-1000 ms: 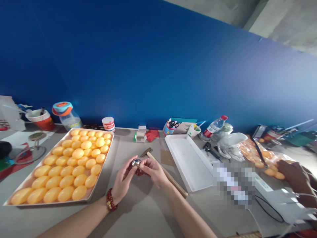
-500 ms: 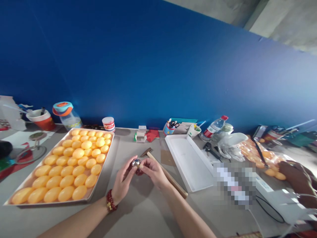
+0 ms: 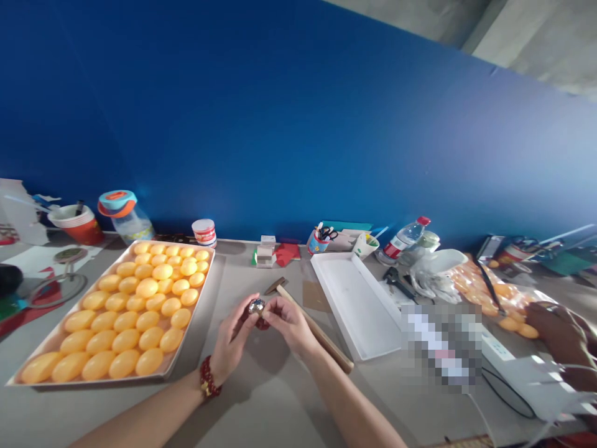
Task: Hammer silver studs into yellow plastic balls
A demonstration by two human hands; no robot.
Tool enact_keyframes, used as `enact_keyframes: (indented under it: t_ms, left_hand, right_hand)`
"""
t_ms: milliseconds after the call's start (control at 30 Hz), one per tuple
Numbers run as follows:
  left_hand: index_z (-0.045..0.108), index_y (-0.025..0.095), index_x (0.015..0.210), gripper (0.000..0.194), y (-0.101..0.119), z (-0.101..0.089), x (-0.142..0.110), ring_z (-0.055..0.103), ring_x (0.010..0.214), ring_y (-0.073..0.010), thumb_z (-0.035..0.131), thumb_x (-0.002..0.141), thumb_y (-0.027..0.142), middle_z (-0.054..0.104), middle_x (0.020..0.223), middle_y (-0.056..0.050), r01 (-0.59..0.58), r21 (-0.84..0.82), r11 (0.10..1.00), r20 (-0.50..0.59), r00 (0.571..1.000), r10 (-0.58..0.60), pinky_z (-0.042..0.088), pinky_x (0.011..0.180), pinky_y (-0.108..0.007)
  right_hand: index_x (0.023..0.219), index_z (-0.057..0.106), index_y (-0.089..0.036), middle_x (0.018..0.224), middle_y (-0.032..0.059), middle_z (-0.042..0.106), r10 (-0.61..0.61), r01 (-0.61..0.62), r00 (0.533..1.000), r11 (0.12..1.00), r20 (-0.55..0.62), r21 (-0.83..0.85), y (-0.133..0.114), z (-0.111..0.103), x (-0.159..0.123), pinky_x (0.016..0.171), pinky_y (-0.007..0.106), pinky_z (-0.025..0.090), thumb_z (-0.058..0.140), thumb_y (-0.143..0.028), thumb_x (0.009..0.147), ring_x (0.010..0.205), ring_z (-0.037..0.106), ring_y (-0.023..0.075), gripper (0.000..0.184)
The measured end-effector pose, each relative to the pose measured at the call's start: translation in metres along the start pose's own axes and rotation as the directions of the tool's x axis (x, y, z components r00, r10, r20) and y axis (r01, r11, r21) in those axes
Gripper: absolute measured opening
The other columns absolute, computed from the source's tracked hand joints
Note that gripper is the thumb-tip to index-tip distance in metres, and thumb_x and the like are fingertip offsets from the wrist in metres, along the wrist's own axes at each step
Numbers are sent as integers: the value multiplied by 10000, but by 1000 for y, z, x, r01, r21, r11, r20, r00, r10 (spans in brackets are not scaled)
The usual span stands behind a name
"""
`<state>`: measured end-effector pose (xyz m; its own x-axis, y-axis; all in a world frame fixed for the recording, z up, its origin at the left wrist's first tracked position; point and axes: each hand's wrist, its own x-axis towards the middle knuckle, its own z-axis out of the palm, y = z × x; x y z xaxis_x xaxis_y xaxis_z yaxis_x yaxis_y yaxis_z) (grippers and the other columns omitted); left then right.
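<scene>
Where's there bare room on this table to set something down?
Bare table lies between the forearms, and in a strip between the left hand and the tray of orange balls. The white tray is bare inside. It's crowded on the right: crumpled plastic, bagged orange balls, white power strip.

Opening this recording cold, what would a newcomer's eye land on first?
Probably the tray packed with orange balls on the left, bright against the deep blue wall behind. Next, near the centre, the left hand and right hand meet around a small shiny silver object, with a hammer lying just beyond.
</scene>
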<state>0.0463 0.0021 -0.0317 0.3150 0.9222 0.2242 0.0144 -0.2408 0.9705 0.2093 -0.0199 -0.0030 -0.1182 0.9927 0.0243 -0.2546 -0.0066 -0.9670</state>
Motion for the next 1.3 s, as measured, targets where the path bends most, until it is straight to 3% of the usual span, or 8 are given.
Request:
enact_keyframes:
  t_ms: [1300]
  left_hand:
    - [531,233,1332,431,-9,1,-2,548,1258,-264,493,940,407,601,1351,-102,-1,-1,1000,-18,1000,1,446,1064,-428]
  right_hand:
    - [791,538,-194,704,-13,598,-73,59,995,981,-66,-184,0,8,-1,665,286,495,659,-467,839,645,608,140,303]
